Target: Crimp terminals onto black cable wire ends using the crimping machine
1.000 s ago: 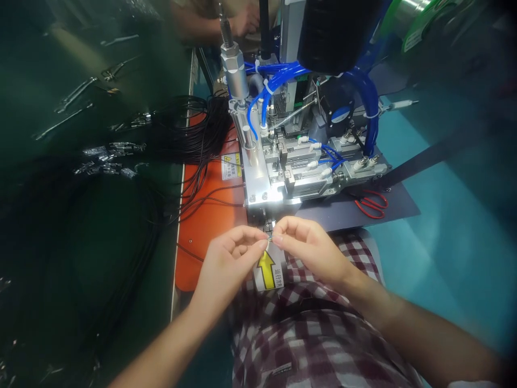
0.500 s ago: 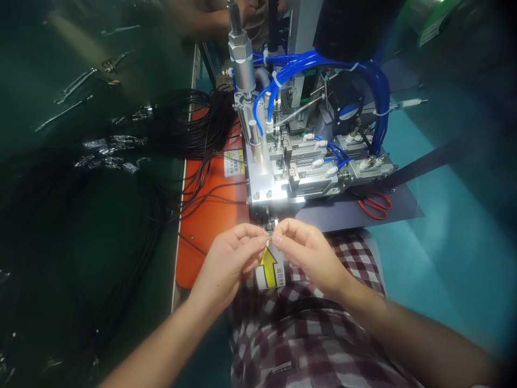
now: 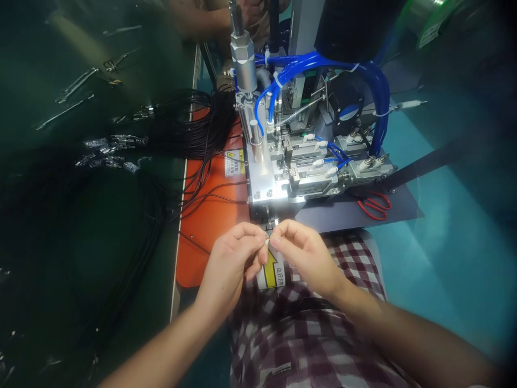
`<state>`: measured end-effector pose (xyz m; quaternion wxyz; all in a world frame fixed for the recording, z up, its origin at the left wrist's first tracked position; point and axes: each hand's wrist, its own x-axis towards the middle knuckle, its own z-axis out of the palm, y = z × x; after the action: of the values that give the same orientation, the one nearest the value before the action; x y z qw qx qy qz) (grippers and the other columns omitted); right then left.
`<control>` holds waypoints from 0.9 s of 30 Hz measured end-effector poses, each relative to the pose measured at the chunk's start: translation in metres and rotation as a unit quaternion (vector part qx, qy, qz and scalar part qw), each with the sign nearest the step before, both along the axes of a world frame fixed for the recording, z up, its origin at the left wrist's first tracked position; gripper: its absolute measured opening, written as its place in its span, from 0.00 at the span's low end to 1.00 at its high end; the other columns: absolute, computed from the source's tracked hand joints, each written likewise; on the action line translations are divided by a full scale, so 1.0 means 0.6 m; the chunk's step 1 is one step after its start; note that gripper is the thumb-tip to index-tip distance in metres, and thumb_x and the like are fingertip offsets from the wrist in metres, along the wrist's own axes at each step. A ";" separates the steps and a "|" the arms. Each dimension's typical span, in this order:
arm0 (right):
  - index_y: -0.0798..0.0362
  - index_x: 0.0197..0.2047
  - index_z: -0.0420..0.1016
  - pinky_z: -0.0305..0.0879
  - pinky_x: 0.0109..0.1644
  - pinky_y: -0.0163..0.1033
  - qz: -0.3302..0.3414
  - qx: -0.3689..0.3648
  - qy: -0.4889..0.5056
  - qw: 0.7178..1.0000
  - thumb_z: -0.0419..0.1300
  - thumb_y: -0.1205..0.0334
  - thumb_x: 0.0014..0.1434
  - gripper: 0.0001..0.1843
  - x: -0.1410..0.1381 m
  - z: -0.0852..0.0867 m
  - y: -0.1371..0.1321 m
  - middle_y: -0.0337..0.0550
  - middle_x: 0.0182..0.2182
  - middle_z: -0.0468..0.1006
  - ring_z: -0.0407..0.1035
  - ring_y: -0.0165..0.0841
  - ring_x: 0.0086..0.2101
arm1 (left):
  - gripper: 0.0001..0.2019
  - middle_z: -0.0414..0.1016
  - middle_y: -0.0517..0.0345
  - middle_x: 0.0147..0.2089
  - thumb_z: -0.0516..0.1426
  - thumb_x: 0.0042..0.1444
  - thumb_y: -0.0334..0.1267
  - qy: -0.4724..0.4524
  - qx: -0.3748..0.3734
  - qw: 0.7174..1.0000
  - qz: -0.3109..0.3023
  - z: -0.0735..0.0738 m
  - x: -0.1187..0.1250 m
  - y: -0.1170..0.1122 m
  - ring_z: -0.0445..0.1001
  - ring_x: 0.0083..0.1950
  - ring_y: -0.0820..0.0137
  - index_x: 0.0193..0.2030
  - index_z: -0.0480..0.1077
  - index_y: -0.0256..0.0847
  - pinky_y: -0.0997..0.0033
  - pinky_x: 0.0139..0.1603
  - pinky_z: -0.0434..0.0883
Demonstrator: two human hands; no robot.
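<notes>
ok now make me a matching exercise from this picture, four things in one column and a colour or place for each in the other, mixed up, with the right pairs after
1. small thin piece
2. tubing bundle
3. arrow
4. looped handles

A. red
B. yellow
C. pinched between left hand and right hand
D. blue

Pairs: 1-C, 2-D, 3-B, 4-A

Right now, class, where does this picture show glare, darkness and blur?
Head view: strong glare on the metal plate; head view: the table at picture left, dark and smeared; head view: the spool at upper right soft, the hands clearer, the small piece between them too tiny to make out.
</notes>
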<state>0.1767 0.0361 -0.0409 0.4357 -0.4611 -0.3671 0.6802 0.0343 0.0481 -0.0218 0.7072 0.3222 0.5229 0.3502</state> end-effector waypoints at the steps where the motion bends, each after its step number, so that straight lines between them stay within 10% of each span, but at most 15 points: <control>1: 0.53 0.28 0.66 0.56 0.24 0.31 -0.003 0.005 -0.013 1.000 0.60 0.59 0.58 0.11 0.000 -0.001 0.000 0.32 0.19 0.65 0.57 0.24 0.20 | 0.05 0.67 0.65 0.19 0.56 0.55 0.35 0.002 0.003 1.000 -0.005 0.000 0.000 -0.001 0.53 0.16 0.84 0.30 0.66 0.37 0.81 0.18 0.50; 22: 0.53 0.28 0.69 0.55 0.27 0.33 0.055 0.142 -0.231 0.961 0.57 0.66 0.58 0.06 0.028 0.003 0.016 0.34 0.23 0.68 0.60 0.26 0.24 | 0.09 0.56 0.70 0.18 0.57 0.58 0.38 0.099 0.060 0.991 -0.068 0.002 0.004 -0.011 0.50 0.20 0.83 0.30 0.66 0.36 0.85 0.19 0.49; 27: 0.53 0.29 0.66 0.54 0.25 0.32 0.076 0.071 -0.126 0.986 0.56 0.59 0.62 0.11 0.031 0.008 0.018 0.33 0.21 0.64 0.56 0.25 0.22 | 0.09 0.58 0.69 0.19 0.57 0.59 0.40 0.099 0.067 0.990 -0.079 0.000 0.000 -0.009 0.51 0.20 0.83 0.31 0.67 0.37 0.85 0.20 0.50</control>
<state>0.1955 0.0467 -0.0363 0.3644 -0.4817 -0.5009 0.6199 0.0344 0.0426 -0.0217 0.6537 0.4426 0.5388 0.2940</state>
